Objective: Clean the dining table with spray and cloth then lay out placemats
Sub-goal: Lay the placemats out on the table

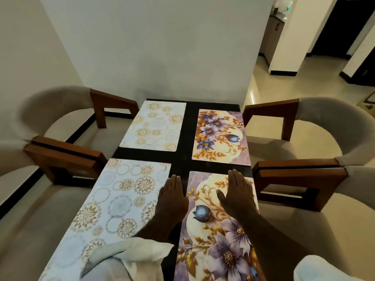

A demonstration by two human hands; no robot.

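Observation:
Several placemats lie on the dark dining table (185,157). Two pale mats with gold circles sit on the left: far (155,126) and near (113,203). Two purple floral mats sit on the right: far (220,136) and near (213,230). My right hand (237,192) lies flat, fingers straight, on the near floral mat. My left hand (172,196) lies flat over the dark strip between the two near mats, touching their inner edges. No spray bottle or cloth shows.
Cushioned chairs with brown wooden arms flank the table: two on the left (67,157) and two on the right (298,173). A white wall (162,57) stands behind the table's far end. Tiled floor opens toward a hallway at right (284,88).

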